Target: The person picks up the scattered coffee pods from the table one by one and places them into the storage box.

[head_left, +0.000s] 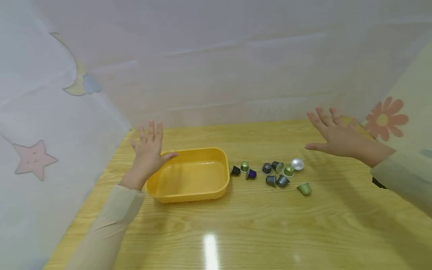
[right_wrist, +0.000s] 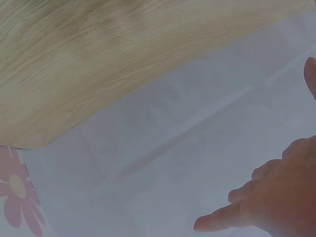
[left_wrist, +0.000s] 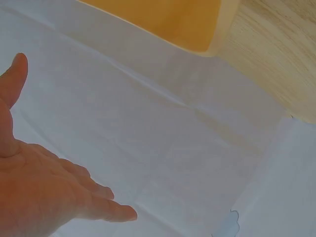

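My left hand (head_left: pixel 148 157) is held with fingers spread above the left end of a yellow plastic tub (head_left: pixel 192 197), nothing in its grasp. Part of the tub's rim shows at the top of the left wrist view. Out to the right, my right hand (head_left: pixel 341 137) hovers with straight, parted fingers and holds nothing. Between the hands several coffee capsules lie on the table: a purple capsule (head_left: pixel 251 174), a black capsule (head_left: pixel 235 170) and a green capsule (head_left: pixel 244 166) near the tub, then a looser group with dark grey capsules (head_left: pixel 282 181) and a silver capsule (head_left: pixel 297 164).
The wooden table (head_left: pixel 209 225) meets a pale cloth wall (head_left: pixel 216 82) at the back. A lone green capsule (head_left: pixel 305 189) lies at the group's right front. A small black object (head_left: pixel 378 183) is partly hidden by the right sleeve. Side walls carry star and flower decorations.
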Action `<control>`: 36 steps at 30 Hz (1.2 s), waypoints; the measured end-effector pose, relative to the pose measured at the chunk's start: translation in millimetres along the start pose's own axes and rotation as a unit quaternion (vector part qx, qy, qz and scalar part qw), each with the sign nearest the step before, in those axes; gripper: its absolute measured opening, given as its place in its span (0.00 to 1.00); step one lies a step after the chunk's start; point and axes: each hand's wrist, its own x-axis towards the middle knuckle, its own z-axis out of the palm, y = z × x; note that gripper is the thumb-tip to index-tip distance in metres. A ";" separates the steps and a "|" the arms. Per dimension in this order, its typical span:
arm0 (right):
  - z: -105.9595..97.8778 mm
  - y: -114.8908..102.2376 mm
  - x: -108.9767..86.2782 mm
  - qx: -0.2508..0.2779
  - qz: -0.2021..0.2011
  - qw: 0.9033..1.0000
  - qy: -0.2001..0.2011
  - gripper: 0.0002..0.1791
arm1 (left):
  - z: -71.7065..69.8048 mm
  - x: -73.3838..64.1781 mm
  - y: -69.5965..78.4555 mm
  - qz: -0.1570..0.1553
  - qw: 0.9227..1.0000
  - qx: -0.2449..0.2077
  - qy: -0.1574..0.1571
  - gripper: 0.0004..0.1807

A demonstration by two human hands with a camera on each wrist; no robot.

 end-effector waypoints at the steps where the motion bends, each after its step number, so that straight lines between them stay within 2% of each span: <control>1: -0.1 -0.6 0.1 0.001 -0.001 1.000 0.000 0.57 | -0.3 -0.8 -0.6 0.001 1.000 -0.001 0.001 0.59; 15: -1.6 1.5 3.7 -0.011 -0.003 1.000 0.003 0.58 | -3.1 -8.6 -7.9 -0.002 1.000 -0.018 -0.001 0.58; 24: -0.2 5.5 -0.6 -0.008 -0.001 1.000 0.005 0.58 | 0.9 -11.9 -13.3 -0.003 1.000 -0.028 -0.003 0.57; 36: -2.0 5.2 -4.3 -0.012 0.001 1.000 0.000 0.56 | 2.6 -18.4 -19.7 0.000 0.999 -0.039 0.011 0.56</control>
